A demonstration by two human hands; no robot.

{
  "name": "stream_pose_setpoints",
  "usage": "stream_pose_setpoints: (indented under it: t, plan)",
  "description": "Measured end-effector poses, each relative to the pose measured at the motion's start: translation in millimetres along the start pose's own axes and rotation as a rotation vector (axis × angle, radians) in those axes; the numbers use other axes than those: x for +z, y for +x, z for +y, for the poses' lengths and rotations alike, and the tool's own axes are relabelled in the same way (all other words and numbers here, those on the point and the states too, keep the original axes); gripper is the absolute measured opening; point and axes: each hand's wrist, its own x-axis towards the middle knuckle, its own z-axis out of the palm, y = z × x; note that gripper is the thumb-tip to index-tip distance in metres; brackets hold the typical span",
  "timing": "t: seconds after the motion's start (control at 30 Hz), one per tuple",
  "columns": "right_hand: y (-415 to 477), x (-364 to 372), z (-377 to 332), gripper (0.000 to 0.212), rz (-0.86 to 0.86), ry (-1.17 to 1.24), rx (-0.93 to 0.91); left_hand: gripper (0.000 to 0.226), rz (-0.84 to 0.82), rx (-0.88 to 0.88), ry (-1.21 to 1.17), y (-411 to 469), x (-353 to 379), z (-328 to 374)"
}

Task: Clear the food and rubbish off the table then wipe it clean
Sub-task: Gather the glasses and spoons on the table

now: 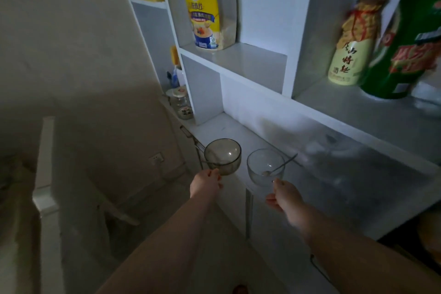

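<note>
My left hand (206,185) reaches forward and its fingers (214,172) are curled on the near rim of a smoky glass bowl (223,156), pinching it. This bowl is at the near left edge of the grey tabletop (334,174); I cannot tell if its base rests on the surface or hangs a little over the edge. My right hand (284,194) is just to the right, and its fingers pinch the near rim of a clear glass bowl (265,167), with the thumb pointing out to the left. The clear glass bowl is on the near part of the tabletop, just beside the smoky one, and the two do not touch. A metal spoon (280,166) lies inside the clear bowl: its head is at the bottom, and its handle leans over the far right rim. Above the tabletop are white shelves (250,59). On the left shelf stands an oat jar (210,12) with a yellow label. On the right shelf stand a yellow bottle (353,43) and, touching it on the right, a big green can (405,43). At the far left end of the tabletop there is a small glass jar (182,104). The light is dim.
</note>
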Motion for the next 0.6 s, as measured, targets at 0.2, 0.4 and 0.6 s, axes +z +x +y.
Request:
stream_pose_setpoints:
  t: [0.2, 0.4, 0.6]
  plan:
    - [17.8, 15.3, -10.3, 0.028, 0.063, 0.006, 0.064, 0.03, -0.065, -0.025, -0.048, 52.1, -1.2, 1.7]
    - [34.0, 24.0, -12.7, 0.033, 0.139, 0.03, 0.094, 0.029, -0.116, -0.025, -0.022, 78.4, 1.8, 1.5]
    - [53.5, 36.4, -16.5, 0.036, 0.235, 0.127, 0.122, 0.031, -0.131, -0.014, 0.012, 95.3, 2.5, 2.6]
